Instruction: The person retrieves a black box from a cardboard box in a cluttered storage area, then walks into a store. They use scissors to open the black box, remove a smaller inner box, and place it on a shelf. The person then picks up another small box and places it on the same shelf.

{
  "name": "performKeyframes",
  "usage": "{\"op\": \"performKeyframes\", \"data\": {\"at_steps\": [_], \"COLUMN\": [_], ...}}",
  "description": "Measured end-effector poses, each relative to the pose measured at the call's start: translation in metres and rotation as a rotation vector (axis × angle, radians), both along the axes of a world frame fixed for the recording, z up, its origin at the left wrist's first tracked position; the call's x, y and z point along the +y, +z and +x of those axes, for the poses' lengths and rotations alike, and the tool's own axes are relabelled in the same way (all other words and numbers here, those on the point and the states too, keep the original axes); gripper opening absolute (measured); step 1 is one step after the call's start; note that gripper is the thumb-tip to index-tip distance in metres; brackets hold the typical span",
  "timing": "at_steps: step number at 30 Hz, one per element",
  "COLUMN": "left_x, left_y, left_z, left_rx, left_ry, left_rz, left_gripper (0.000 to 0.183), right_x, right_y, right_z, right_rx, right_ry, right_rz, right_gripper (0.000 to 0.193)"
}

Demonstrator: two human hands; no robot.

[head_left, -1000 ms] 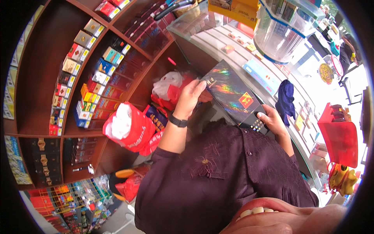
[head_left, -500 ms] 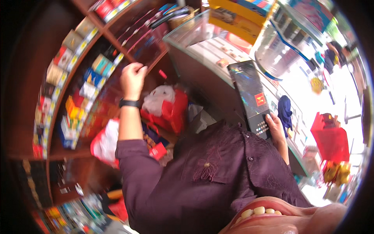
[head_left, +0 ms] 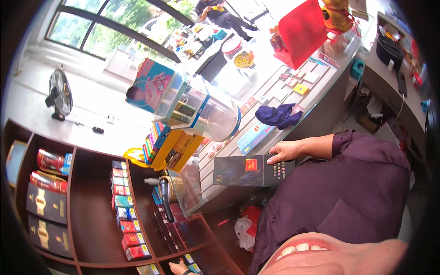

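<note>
Stretching leftward from our right hand (head_left: 283, 152), the flat black box (head_left: 238, 172) looked like stiff, fairly light card, perhaps slippery on its glossy face and best gripped by its long edges; that hand pinched it near one end, thumb on top. Its face bore a red square (head_left: 250, 165), rows of tiny pictures and gold print too small to read. Our left hand (head_left: 176, 267) was beside small packs (head_left: 194, 267) with pale labels, its fingers' closure impossible to tell.
</note>
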State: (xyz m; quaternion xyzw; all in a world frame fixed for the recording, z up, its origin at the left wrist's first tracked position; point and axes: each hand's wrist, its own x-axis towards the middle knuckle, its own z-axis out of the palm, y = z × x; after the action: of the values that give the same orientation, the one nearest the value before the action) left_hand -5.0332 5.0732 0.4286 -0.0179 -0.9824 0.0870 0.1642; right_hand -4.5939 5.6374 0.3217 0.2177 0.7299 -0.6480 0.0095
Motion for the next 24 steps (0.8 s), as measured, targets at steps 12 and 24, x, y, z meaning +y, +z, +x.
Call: {"op": "performKeyframes", "data": {"at_steps": [12,24], "left_x": [-0.029,0.032], "left_y": [0.004,-0.008], "left_z": [-0.028,0.082], "left_rx": [-0.02,0.56], "left_ry": [-0.309,-0.359], "left_rz": [0.24,0.037], "left_gripper": [0.045,0.029], "right_x": [-0.005,0.0], "right_y": [0.0,-0.006], "right_z": [0.015,0.031], "right_rx": [0.035,0.067], "right_ry": [-0.085,-0.159], "right_rz": [0.092,-0.122], "right_gripper": [0.057,0.068]}}
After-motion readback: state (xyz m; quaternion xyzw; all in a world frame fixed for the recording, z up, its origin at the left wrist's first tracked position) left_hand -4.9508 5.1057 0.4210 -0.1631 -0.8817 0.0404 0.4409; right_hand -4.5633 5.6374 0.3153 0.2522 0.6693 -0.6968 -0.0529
